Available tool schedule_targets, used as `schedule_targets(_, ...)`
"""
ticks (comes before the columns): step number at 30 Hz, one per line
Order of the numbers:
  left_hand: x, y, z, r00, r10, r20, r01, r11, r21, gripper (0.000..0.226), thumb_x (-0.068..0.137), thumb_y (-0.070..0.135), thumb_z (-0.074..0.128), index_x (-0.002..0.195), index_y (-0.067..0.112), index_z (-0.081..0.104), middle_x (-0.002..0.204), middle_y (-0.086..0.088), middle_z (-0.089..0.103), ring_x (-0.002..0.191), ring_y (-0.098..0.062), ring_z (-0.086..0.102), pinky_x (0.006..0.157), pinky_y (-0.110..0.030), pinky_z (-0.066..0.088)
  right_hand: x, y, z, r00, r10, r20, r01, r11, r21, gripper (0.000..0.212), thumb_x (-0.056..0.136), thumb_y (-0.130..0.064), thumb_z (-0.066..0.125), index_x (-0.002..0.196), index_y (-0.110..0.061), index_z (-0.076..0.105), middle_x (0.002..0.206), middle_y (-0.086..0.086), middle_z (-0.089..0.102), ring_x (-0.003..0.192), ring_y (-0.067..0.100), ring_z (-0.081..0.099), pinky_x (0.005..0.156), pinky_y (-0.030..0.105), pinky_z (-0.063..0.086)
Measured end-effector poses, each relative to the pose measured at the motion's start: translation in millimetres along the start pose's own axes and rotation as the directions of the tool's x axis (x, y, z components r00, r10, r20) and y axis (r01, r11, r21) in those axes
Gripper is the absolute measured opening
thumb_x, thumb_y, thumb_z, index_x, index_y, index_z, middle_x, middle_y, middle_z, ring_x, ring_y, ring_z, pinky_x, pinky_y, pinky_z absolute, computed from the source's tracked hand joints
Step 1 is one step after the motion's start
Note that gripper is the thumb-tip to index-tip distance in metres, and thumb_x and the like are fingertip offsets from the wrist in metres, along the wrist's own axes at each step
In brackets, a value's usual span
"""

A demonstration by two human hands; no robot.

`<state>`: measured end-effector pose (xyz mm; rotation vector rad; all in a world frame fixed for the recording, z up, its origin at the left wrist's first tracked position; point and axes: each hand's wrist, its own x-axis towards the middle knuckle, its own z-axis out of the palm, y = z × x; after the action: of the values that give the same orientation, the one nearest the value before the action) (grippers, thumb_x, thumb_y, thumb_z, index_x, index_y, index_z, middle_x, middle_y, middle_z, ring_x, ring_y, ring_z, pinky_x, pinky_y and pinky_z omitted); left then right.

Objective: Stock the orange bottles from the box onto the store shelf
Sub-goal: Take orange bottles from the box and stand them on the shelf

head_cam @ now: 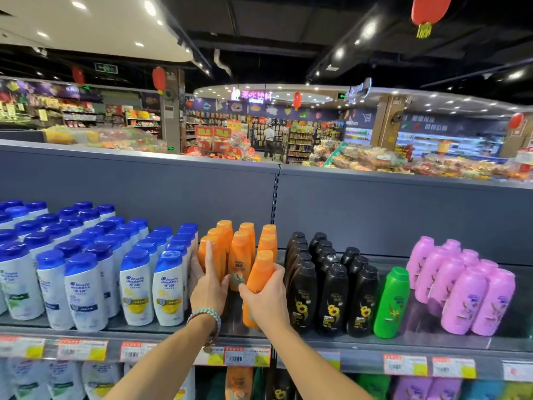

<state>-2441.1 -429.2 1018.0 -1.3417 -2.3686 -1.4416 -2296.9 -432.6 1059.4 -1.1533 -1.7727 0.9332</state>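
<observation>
Slightly tilted orange bottle [261, 274] (cap up)

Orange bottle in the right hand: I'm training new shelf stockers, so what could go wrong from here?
1. The orange bottle in the right hand is tilted. Set down that way, it could tip against the standing orange bottles and topple a row.
2. The black bottles stand close beside the right hand, which might knock the front one off the shelf.
3. The left hand steadies only the leftmost orange column, so the others are unbraced.
</observation>
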Motion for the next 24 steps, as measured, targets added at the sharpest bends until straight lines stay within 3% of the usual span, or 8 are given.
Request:
schedule_targets(3, -1, 2, 0, 1.0, 0.003, -0.02, -0.002, 0.996, 0.084, 0.092, 0.09, 0.031, 0.059, 0.145, 0.041, -0.013, 0.159, -0.01, -0.006, 0.109, -0.034, 0.061, 0.077, -0.044, 0.058, 0, -1, 2, 1.0, 0.004, -0.006, -0.004, 1.0, 0.003, 0.078, 0.08, -0.04, 0.074, 0.137, -0.028, 0.022, 0.133, -0.006, 0.044, 0.121, 0.016, 0.05, 0.101, 0.036, 0.043)
schedule_targets(6, -8, 7, -2, 0.998, 0.049, -0.039, -0.044, 0.992, 0.116, 0.08, 0.088, 0.026, 0.06, 0.148, 0.028, 0.008, 0.159, -0.012, 0.004, 0.117, -0.034, 0.054, 0.078, -0.041, 0.055, 1, -1, 0, 1.0, 0.0, -0.02, 0.0, 1.0, -0.002, 0.08, 0.079, -0.04, 0.075, 0.138, -0.025, 0.022, 0.135, -0.003, 0.046, 0.122, 0.018, 0.051, 0.1, 0.037, 0.043)
schedule_targets(10, -28, -9, -6, 0.94, 0.339, 0.019, -0.338, 0.927, 0.161, 0.049, 0.082, 0.025, 0.064, 0.127, 0.014, 0.048, 0.144, -0.012, 0.041, 0.124, -0.027, 0.048, 0.098, -0.041, 0.048, 2, 1, -4, 0.999, -0.008, -0.045, 0.007, 1.0, -0.003, 0.08, 0.079, -0.037, 0.076, 0.138, -0.023, 0.024, 0.135, 0.0, 0.047, 0.122, 0.02, 0.051, 0.1, 0.037, 0.043)
schedule_targets(12, -40, -23, -12, 0.899, 0.425, 0.108, -0.439, 0.87, 0.225, 0.041, 0.083, 0.033, 0.055, 0.118, 0.012, 0.056, 0.129, -0.008, 0.053, 0.116, -0.024, 0.052, 0.097, -0.038, 0.048, 2, 3, -5, 0.999, -0.006, -0.051, 0.005, 1.0, -0.02, 0.079, 0.079, -0.038, 0.076, 0.137, -0.022, 0.025, 0.135, 0.001, 0.047, 0.121, 0.021, 0.051, 0.1, 0.038, 0.042)
schedule_targets(14, -47, -38, -19, 0.887, 0.402, 0.228, -0.45, 0.863, 0.23, 0.049, 0.083, 0.043, 0.04, 0.116, 0.012, 0.06, 0.121, -0.004, 0.058, 0.11, -0.02, 0.055, 0.093, -0.035, 0.049, 2, 5, -3, 0.999, -0.004, -0.048, 0.002, 0.999, -0.032, 0.078, 0.079, -0.038, 0.076, 0.137, -0.022, 0.025, 0.135, 0.002, 0.047, 0.121, 0.022, 0.051, 0.099, 0.038, 0.042)
schedule_targets(17, -52, -56, -20, 0.86, 0.335, 0.384, -0.446, 0.86, 0.248, 0.057, 0.086, 0.048, 0.032, 0.123, 0.015, 0.06, 0.134, -0.002, 0.055, 0.124, -0.016, 0.048, 0.105, -0.028, 0.037, 3, 8, 3, 0.999, 0.004, -0.047, -0.005, 1.0, -0.027, 0.077, 0.08, -0.035, 0.076, 0.136, -0.022, 0.025, 0.136, 0.003, 0.047, 0.121, 0.022, 0.05, 0.1, 0.037, 0.041)
schedule_targets(24, -54, -55, -28, 0.855, 0.245, 0.456, -0.38, 0.896, 0.231, 0.05, 0.092, 0.043, 0.039, 0.133, 0.018, 0.053, 0.142, -0.001, 0.049, 0.132, -0.013, 0.041, 0.11, -0.022, 0.026, 9, 4, 27, 0.997, 0.001, -0.081, -0.005, 0.999, -0.052, 0.077, 0.08, -0.028, 0.076, 0.136, -0.016, 0.025, 0.137, 0.008, 0.041, 0.127, 0.026, 0.045, 0.104, 0.041, 0.038)
